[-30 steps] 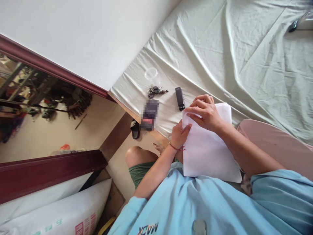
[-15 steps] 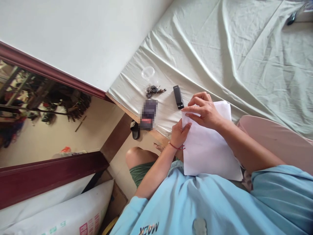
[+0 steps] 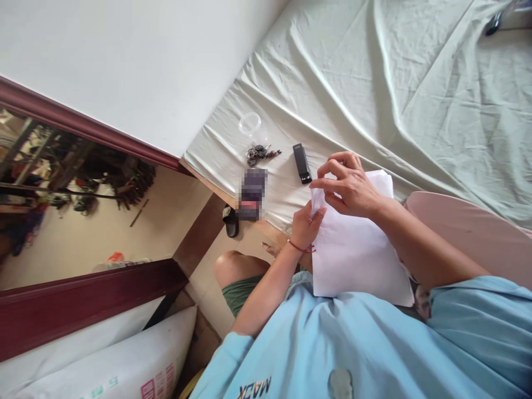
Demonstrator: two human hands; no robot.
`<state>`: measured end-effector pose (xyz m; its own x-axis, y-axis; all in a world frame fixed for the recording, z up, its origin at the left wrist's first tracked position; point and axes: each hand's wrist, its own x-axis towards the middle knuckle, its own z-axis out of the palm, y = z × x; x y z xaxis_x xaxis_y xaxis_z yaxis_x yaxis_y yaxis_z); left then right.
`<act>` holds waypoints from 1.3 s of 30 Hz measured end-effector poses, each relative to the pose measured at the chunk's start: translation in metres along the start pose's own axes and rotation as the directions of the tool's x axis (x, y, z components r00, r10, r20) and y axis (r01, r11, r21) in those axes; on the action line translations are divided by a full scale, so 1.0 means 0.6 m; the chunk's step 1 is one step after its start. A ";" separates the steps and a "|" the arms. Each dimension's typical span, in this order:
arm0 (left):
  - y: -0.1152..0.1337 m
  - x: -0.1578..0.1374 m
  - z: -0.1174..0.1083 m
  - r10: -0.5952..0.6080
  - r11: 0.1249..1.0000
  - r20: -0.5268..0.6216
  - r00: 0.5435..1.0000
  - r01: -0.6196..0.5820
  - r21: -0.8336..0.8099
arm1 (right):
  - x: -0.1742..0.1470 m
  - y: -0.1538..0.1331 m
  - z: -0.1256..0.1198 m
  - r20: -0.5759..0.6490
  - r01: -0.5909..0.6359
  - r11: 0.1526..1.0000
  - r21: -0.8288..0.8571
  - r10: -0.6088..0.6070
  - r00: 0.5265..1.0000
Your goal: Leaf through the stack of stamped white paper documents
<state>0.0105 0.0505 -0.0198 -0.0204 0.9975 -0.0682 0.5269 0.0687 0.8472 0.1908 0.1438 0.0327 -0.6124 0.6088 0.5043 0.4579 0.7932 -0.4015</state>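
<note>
White sheets of paper [image 3: 361, 260] rest across my lap, their far edge over the bed. My left hand [image 3: 306, 226] grips their left edge near the far left corner, thumb on top and fingers underneath. Above that same corner is my right hand [image 3: 347, 185], its fingers bent and spread, index fingertip at the corner of the paper. Nothing shows clasped in the right hand. Just beyond the corner a black stapler [image 3: 301, 163] lies on the bed sheet.
A bunch of keys [image 3: 257, 154] and a clear plastic cup [image 3: 251, 124] lie on the pale green bed sheet [image 3: 341, 83]. A blurred-out dark phone-like object [image 3: 252, 194] sits by the bed's edge. A black slipper [image 3: 230, 221] is on the floor; white sacks [image 3: 124, 354] stand at lower left.
The fingers of my right hand have lifted and spread slightly at the paper's corner. My left hand keeps its hold. The view has shifted a little.
</note>
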 end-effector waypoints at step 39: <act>0.004 0.000 -0.002 0.004 0.999 0.002 1.000 -0.004 -0.033 | 0.002 0.010 0.011 -0.106 -0.096 0.991 0.097 0.106 0.989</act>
<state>0.0106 0.0506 -0.0174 -0.0163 0.9977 -0.0657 0.4988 0.0651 0.8643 0.1884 0.1491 0.0261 -0.4885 0.6874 0.5374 0.4497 0.7261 -0.5200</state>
